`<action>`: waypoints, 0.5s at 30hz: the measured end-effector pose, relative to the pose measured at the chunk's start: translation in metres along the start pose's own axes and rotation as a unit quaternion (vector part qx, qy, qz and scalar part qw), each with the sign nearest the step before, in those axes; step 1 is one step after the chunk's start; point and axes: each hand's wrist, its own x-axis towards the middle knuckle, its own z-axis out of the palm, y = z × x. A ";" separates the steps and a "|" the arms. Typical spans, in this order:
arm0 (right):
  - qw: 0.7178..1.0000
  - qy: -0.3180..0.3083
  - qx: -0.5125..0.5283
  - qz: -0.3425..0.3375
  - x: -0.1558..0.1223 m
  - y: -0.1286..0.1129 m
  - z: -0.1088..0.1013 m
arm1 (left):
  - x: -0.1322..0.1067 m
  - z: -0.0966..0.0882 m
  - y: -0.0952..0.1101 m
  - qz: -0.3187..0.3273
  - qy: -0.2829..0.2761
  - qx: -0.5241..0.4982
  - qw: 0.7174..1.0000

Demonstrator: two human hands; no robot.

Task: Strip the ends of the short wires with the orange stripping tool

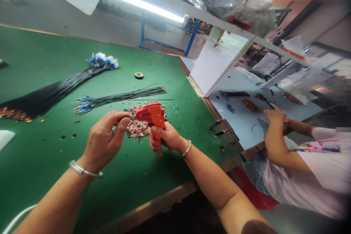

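My right hand (pixel 164 138) grips the handles of a red and orange crimping tool (pixel 151 114), held upright above the green table (pixel 41 153). Just to the tool's left, my left hand (pixel 105 139) is pinched, thumb against fingertips, on something too small to make out. A heap of small copper terminals (pixel 137 126) lies on the table between and behind the hands. Past it lies a thin bundle of black wires with blue ends (pixel 117 98).
A thick bundle of black wires with blue and copper ends (pixel 55 89) lies at the left. A small tape roll (pixel 139 75) sits farther back. At the right, another person (pixel 301 164) works at a blue table (pixel 241 117). Metal latches (pixel 219 129) line the table edge.
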 end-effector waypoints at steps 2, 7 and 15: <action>1.000 0.016 -0.010 -0.001 -0.001 -0.001 0.001 | -0.001 0.002 -0.002 0.004 0.001 0.001 1.000; 1.000 -0.007 -0.003 0.019 0.000 0.002 -0.004 | -0.001 0.005 -0.003 0.040 0.000 -0.005 0.999; 0.996 -0.073 0.040 0.012 -0.003 -0.004 -0.021 | -0.001 -0.001 -0.002 0.000 0.011 -0.001 1.000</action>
